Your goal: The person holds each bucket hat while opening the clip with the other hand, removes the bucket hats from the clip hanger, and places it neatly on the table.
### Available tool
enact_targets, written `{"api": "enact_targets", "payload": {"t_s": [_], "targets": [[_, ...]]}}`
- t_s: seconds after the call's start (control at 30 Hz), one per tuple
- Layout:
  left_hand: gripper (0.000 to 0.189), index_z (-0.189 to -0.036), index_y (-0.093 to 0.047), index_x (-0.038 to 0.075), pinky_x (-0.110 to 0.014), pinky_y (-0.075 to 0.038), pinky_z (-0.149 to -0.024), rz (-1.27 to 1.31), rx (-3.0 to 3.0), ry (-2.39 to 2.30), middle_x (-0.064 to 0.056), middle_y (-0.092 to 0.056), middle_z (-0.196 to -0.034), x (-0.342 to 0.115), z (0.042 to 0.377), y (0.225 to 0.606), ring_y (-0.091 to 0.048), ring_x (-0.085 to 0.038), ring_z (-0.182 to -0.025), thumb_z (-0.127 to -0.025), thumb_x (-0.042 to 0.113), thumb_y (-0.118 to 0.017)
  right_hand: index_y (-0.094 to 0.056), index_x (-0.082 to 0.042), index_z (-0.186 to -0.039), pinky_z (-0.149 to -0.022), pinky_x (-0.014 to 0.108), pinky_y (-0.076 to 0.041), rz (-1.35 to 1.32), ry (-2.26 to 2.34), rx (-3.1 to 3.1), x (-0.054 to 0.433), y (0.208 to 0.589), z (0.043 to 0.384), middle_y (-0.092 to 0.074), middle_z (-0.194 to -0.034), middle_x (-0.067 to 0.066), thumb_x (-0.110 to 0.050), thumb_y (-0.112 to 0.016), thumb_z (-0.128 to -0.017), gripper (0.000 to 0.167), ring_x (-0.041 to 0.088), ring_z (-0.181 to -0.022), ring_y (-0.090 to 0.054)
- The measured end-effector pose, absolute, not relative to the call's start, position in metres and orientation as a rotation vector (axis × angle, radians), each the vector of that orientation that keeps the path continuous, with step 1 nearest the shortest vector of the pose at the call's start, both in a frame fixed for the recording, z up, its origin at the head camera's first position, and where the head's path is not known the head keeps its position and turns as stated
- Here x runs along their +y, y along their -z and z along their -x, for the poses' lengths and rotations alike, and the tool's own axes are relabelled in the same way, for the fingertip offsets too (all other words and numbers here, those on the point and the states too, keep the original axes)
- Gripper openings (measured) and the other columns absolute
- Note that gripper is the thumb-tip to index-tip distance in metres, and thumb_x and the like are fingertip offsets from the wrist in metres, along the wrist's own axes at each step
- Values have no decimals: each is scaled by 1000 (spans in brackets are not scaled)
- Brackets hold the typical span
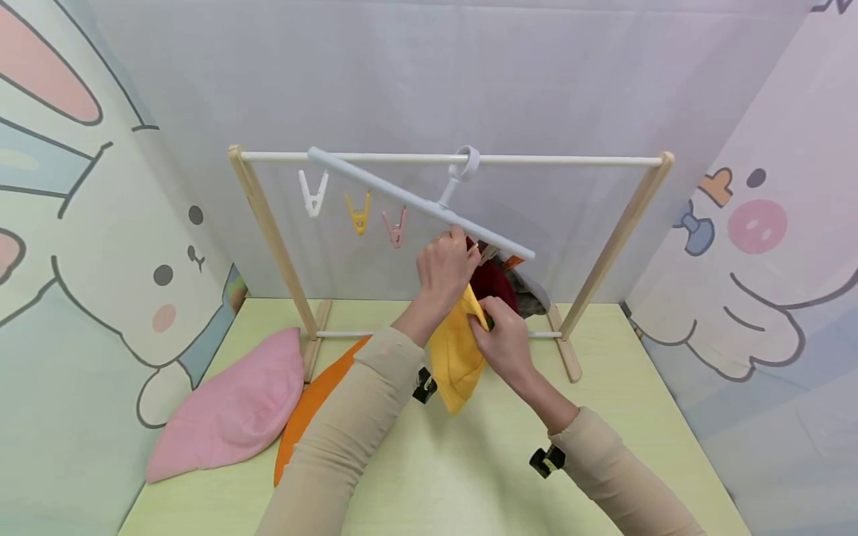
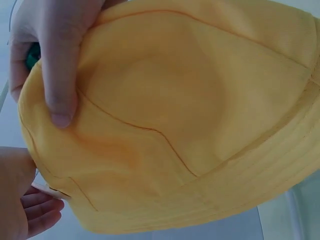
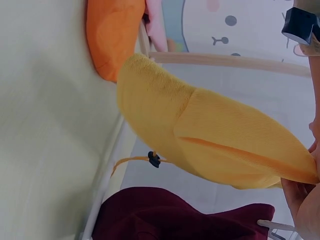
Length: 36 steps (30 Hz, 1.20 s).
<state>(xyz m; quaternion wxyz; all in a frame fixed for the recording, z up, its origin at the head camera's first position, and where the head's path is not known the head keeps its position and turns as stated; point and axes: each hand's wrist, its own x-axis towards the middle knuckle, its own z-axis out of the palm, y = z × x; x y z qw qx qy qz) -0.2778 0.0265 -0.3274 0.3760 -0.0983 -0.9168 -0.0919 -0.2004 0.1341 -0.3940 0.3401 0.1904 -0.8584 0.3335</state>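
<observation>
A yellow fabric hat (image 1: 459,346) hangs beneath the tilted light-blue hanger (image 1: 382,182). My right hand (image 1: 504,339) pinches its edge, with the thumb lying on the cloth in the left wrist view. Just under the hanger bar, my left hand (image 1: 445,260) holds a small pale clothespin (image 2: 50,191) at the hat's edge; the fingers hide most of that pin. A cord with a black toggle (image 3: 154,159) dangles from the hat. Close behind, a maroon hat (image 3: 175,215) hangs from a whitish clip (image 3: 272,225).
White (image 1: 313,195), yellow (image 1: 358,214) and pink clothespins (image 1: 395,228) hang left along the hanger. The hanger hooks over the white rail (image 1: 570,160) of a wooden-legged rack. A pink hat (image 1: 234,417) and an orange hat (image 1: 318,394) lie on the table at left.
</observation>
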Motion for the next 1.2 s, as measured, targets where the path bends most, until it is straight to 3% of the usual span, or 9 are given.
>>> {"api": "enact_targets", "payload": {"t_s": [0.6,1.0,1.2], "targets": [[24,-70,-55,11,-23,-21,-37,311,-2348,254,1,-34,-47,22,278,325,-30,-14,-35,-88,28,-55,-59,-5,-80,-58,29,-48,-477,-925,-2230,138,396,200,-60,-74,6,-1,-70,-76,12,15,-64,-53],[21,-71,-57,12,-25,-26,-37,331,-2347,342,-1,-39,-46,17,278,322,-34,-15,-36,-87,25,-58,-59,-5,-79,-57,29,-47,-467,-924,-2238,138,395,199,-60,-73,6,-1,-69,-76,11,15,-63,-51],[21,-70,-57,12,-24,-22,-38,334,-2351,349,0,-33,-45,16,278,320,-29,-14,-36,-87,24,-57,-59,-5,-79,-56,29,-47,-459,-921,-2251,138,395,198,-60,-73,6,-1,-69,-76,12,15,-62,-52]]}}
